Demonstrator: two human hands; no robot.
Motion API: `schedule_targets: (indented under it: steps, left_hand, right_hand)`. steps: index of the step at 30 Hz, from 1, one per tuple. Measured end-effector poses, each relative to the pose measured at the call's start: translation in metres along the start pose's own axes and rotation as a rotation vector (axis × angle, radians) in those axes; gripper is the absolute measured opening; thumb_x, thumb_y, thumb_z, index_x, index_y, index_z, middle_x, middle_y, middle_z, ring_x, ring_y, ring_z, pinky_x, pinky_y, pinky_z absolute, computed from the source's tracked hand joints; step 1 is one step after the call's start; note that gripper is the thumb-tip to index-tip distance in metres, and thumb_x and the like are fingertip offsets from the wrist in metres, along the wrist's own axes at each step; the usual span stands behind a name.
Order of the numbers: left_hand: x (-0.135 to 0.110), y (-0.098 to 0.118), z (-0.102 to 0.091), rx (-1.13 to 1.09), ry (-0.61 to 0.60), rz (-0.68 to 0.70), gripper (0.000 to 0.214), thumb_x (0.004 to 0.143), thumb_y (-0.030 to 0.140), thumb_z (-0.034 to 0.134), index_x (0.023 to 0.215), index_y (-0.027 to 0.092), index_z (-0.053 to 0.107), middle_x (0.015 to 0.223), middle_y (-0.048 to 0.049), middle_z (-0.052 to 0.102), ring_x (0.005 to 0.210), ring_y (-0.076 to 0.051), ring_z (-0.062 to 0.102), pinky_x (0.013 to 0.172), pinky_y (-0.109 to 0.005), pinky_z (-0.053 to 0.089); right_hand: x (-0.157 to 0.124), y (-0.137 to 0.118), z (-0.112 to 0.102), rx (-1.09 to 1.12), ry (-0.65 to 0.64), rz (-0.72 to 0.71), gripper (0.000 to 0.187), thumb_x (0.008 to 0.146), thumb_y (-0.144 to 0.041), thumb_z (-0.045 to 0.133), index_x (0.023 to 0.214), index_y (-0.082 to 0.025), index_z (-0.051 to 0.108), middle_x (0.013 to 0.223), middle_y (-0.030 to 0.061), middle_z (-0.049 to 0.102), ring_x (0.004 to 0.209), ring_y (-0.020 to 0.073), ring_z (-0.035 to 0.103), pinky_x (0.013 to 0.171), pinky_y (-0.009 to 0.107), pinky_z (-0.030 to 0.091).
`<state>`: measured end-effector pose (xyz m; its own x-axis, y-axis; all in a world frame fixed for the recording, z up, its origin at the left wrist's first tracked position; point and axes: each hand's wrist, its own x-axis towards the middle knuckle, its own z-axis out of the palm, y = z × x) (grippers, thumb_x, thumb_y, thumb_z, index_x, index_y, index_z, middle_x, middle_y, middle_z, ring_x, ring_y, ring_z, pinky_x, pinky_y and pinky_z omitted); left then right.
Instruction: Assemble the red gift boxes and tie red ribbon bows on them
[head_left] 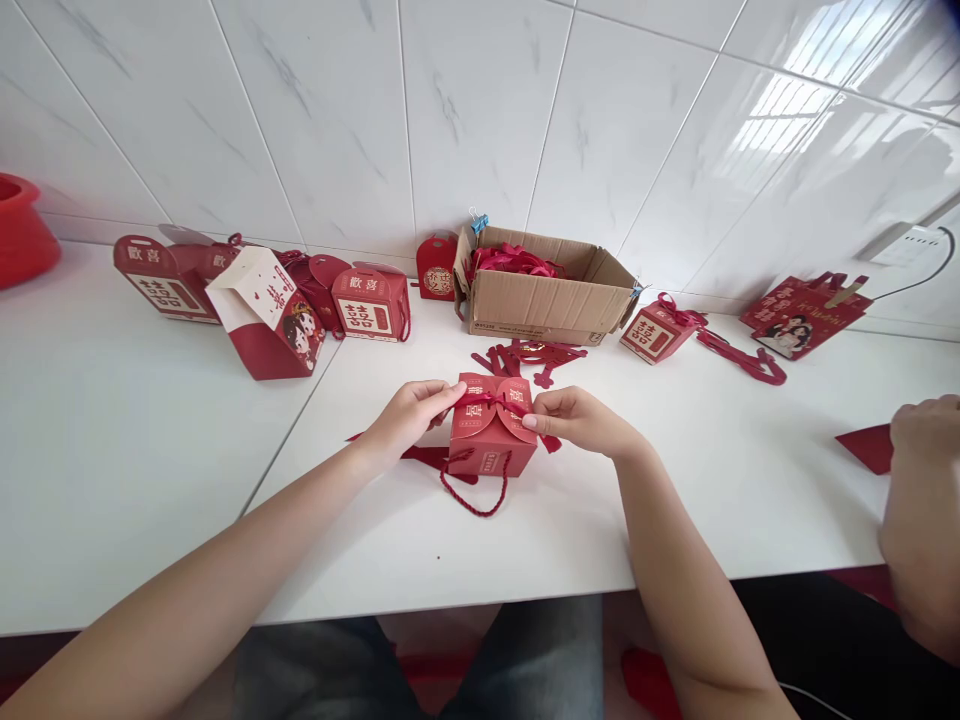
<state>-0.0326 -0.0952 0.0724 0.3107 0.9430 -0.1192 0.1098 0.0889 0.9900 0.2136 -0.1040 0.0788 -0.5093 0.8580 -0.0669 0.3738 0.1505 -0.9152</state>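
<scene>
In front of me on the white table stands a red gift box (489,450) with gold lettering and rounded top flaps folded together. A red ribbon (493,398) is tied across its top, with the knot near the middle. My left hand (420,412) is closed at the box's left edge, pinching the ribbon there. At the right edge my right hand (574,418) pinches the ribbon's other side, its fingertips close against the flap. A twisted red cord handle (484,512) droops down the near side. Flat red pieces (431,456) lie partly hidden under the box.
Behind stands a cardboard box (544,305) of red ribbons, with red cut-outs (529,358) before it. Several red boxes (371,305) line the wall at left. At right are a small tied box (654,333), red bags (806,318) and another person's hand (926,430).
</scene>
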Motion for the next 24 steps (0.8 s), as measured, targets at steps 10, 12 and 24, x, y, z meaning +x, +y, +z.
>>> schedule_targets:
  steps: [10, 12, 24]
  left_hand:
    - [0.008, 0.000, -0.015, -0.098, -0.065, 0.003, 0.030, 0.070, 0.042, 0.073, 0.064, 0.016, 0.061, 0.071, -0.0007, 0.053, 0.065, -0.011, 0.044, 0.058, -0.024, 0.035]
    - [0.008, -0.001, -0.016, -0.093, -0.072, -0.002, 0.028, 0.070, 0.041, 0.073, 0.065, 0.015, 0.062, 0.071, -0.0005, 0.054, 0.064, -0.011, 0.044, 0.058, -0.024, 0.035]
    - [0.004, 0.001, -0.014, -0.077, -0.142, 0.073, 0.037, 0.074, 0.040, 0.069, 0.055, 0.016, 0.049, 0.066, 0.0014, 0.044, 0.061, -0.010, 0.040, 0.058, -0.023, 0.035]
  right_hand:
    - [0.005, 0.006, -0.008, 0.178, -0.039, 0.001, 0.040, 0.079, -0.042, 0.069, 0.054, -0.016, 0.053, 0.058, -0.0033, 0.050, 0.053, 0.0066, 0.038, 0.048, 0.024, 0.025]
    - [0.004, 0.007, -0.009, 0.172, -0.062, -0.014, 0.039, 0.081, -0.041, 0.068, 0.055, -0.016, 0.053, 0.059, -0.0025, 0.053, 0.054, 0.0066, 0.041, 0.048, 0.023, 0.027]
    - [-0.002, 0.007, -0.013, 0.026, -0.133, 0.010, 0.061, 0.089, -0.069, 0.036, 0.064, -0.017, 0.057, 0.056, -0.0005, 0.053, 0.057, 0.0106, 0.047, 0.060, 0.027, 0.040]
